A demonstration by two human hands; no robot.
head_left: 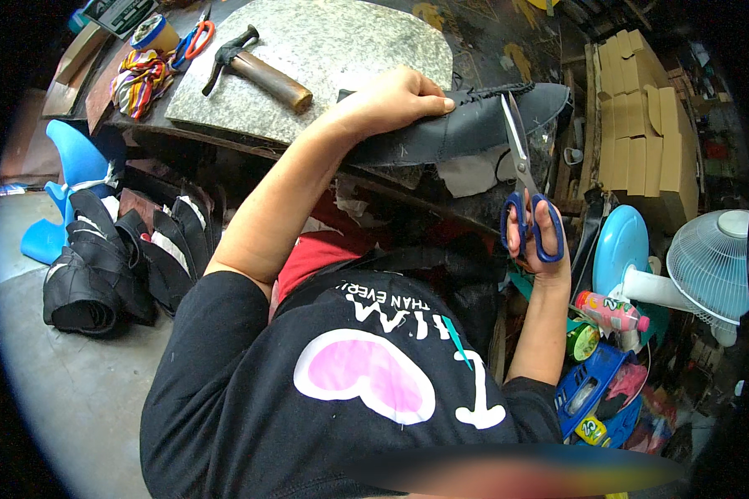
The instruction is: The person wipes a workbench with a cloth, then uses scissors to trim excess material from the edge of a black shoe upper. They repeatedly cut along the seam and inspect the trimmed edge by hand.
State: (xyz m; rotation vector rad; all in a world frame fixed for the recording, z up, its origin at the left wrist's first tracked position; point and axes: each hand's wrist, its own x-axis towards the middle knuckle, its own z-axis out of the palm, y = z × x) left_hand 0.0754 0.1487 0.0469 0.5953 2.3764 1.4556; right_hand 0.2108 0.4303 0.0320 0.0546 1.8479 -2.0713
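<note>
My left hand is closed on a black shoe upper, thumb on top, near the table's front edge. The upper stretches out to the right, with a gathered, stitched seam along its far edge. In my right hand is a pair of scissors, fingers through the blue handle loops. Its blades point away from me, slightly parted, and their tips lie against the seam. Whether the blades have thread or material between them is too small to tell.
A hammer lies on the pale stone slab. Orange-handled scissors, a tub and a striped cloth sit left of it. Black material rolls are on the floor. Cardboard boxes and a fan stand right.
</note>
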